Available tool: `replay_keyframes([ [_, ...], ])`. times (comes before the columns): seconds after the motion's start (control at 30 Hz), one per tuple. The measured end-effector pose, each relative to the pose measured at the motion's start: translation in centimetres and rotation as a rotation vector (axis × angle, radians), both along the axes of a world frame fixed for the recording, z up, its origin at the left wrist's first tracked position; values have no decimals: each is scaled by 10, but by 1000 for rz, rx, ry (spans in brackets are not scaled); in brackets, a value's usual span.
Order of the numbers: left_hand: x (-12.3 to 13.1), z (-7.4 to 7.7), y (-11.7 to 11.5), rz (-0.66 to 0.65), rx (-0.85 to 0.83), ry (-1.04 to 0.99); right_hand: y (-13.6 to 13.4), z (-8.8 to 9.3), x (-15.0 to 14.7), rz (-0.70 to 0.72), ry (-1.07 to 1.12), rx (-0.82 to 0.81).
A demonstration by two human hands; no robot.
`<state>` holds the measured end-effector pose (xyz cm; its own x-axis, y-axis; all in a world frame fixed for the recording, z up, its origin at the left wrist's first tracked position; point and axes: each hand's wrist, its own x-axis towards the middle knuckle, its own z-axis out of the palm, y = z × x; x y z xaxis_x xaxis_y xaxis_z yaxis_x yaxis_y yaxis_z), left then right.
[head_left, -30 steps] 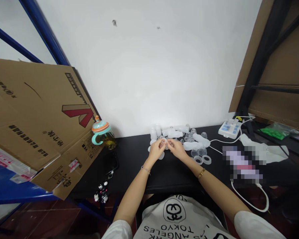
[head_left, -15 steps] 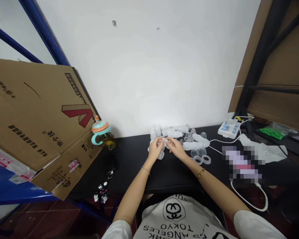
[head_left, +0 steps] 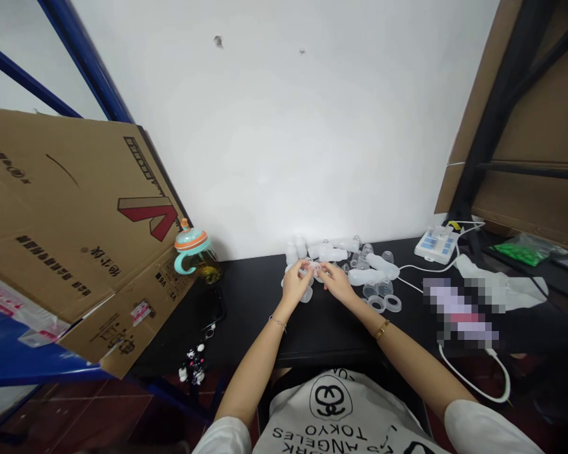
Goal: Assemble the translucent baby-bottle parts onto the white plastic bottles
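Fingers of the right hand (head_left: 339, 285) have tucked in slightly since half a second ago, while the left hand (head_left: 294, 285) is nearly where it was. Each grip appears to pinch a small clear piece (head_left: 315, 268), held between the hands above the counter (head_left: 255, 309), just in front of the white bottles (head_left: 372, 277) and near the clear rings (head_left: 392, 303). Two-handed fingertip work on that piece seems the step in hand, and the next move calls for steady, light pressure from both sides.
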<state>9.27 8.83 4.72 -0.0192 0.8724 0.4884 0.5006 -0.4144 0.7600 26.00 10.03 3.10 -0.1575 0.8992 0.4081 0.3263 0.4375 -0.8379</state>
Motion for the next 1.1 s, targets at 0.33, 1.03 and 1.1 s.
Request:
replay_keyframes([
  [0.33,1,2,0,-58,66,-38,3,-3,0,-13,-14,26],
  [1.03,1,-3,4,-79,61,36,0,0,0,-52,-137,73],
  [1.1,1,-2,3,-85,89,24,0,-1,-1,-82,-155,110],
])
